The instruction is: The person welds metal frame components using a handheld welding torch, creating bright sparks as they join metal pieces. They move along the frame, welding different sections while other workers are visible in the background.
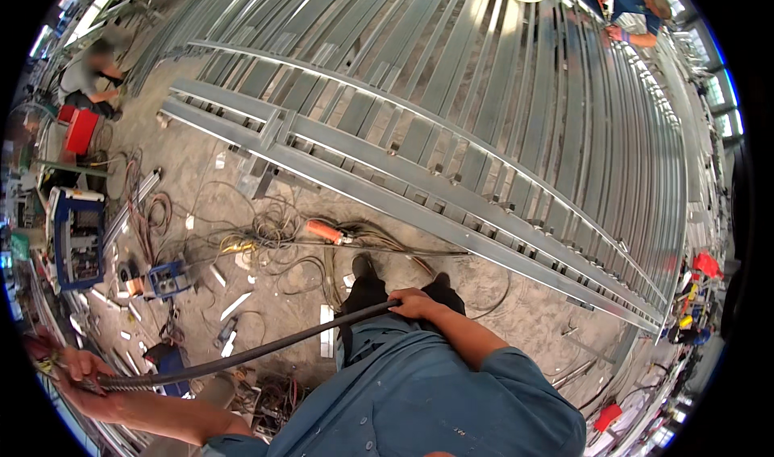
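Note:
A thick black cable [266, 349] stretches across the front of my body. My right hand [413, 303] is closed around one end of its visible length, close to my waist. Out at the far left, my left hand [90, 383] is closed around the other end, beside a ribbed, spring-like sleeve [133, 383]. What the cable joins to beyond my left fingers is blurred near the picture's rim, and I cannot make it out. Ahead of my feet lies a long frame of grey metal beams [379, 179], apart from both hands.
Tangled cables [274, 219] and an orange-handled tool [326, 231] lie on the floor ahead. A blue-framed machine [78, 239] and a red box [81, 130] stand left. One person [90, 78] crouches far left; another [633, 6] works at the far right beside rows of metal bars [451, 78].

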Motion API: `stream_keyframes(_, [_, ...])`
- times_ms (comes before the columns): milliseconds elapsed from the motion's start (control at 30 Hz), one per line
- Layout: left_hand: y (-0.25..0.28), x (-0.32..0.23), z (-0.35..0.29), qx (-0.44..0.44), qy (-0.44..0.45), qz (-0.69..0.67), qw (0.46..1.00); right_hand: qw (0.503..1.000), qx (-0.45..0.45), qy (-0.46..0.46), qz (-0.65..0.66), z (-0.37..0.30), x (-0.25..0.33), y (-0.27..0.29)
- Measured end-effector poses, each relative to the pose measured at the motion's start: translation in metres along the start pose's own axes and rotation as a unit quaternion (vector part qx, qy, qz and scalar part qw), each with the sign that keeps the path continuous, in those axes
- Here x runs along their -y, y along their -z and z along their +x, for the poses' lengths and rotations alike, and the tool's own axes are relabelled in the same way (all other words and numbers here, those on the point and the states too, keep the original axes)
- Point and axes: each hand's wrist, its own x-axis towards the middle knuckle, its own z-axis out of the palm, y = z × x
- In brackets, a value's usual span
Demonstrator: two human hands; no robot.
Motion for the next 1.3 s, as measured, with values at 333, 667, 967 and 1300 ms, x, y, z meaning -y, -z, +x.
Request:
stream_keyframes(333, [-0.063,0.035,-0.251,-0.375,0.116,-0.035,0.919,0.91,-0.17,-0.118,0.359,-0.062,-0.065,-0.012])
stream_keyframes(667, [-0.05,0.068,-0.38,-0.513,0.126,0.022,0.849,0.877,-0.137,0.148,0.435,-0.077,0.131,0.08])
stream_keyframes(967, [0.13,0.072,-0.291,-0.557,0.083,0.048,0.825,0.844,-0.395,0.363,-0.022,0.105,0.3,0.024])
stream_keyframes(1300, [0.386,-0.008,-0.141,-0.589,-0.017,0.006,0.808,0.796,-0.435,0.415,-0.069,0.227,0.584,-0.003])
